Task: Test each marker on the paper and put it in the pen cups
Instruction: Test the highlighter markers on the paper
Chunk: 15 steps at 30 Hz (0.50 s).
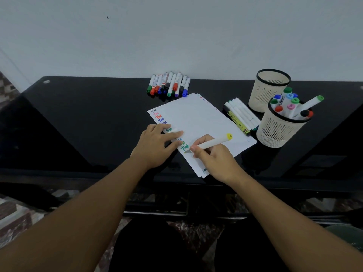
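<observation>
A stack of white paper (204,118) lies tilted on the black table, with a column of coloured test marks down its left edge. My right hand (213,160) grips a white marker with a yellow end (216,142), its tip touching the paper near the lowest green mark. My left hand (159,145) rests on the paper's left edge, fingers extended; a small white cap seems to lie under its fingers. The nearer cream pen cup (279,130) holds several markers. The farther cream pen cup (269,91) looks empty.
A bunch of whiteboard markers (170,85) lies at the table's back edge by the wall. More white markers and a yellow highlighter (240,116) lie between paper and cups. The black table (88,122) ends just below my wrists.
</observation>
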Tool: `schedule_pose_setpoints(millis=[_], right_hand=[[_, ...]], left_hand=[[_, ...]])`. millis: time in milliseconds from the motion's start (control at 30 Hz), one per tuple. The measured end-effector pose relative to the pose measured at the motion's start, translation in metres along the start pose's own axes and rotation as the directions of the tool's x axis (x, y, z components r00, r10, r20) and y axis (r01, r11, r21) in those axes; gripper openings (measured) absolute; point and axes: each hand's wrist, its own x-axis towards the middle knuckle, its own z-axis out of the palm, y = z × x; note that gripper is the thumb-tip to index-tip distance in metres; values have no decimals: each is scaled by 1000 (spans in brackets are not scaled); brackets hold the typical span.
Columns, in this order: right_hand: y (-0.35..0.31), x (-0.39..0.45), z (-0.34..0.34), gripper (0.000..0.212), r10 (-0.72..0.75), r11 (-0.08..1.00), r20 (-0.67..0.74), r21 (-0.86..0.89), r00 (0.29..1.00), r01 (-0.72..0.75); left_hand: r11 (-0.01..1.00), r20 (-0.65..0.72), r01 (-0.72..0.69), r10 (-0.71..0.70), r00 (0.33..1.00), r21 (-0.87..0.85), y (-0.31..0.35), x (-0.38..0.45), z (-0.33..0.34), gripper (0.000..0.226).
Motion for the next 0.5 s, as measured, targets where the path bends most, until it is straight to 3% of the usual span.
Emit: schedule_pose_setpoints(millis=[167,500], right_hand=[[3,0,-1,12,-6,1000,-79,-14,997,5],[-1,-4,-4,13,10,1000,-40,25,999,-9]], left_hand=[[1000,7,0,0,1000,-8,2,-1,-1,41],[1000,5,5,-5,1000,-11,2,-1,-1,42]])
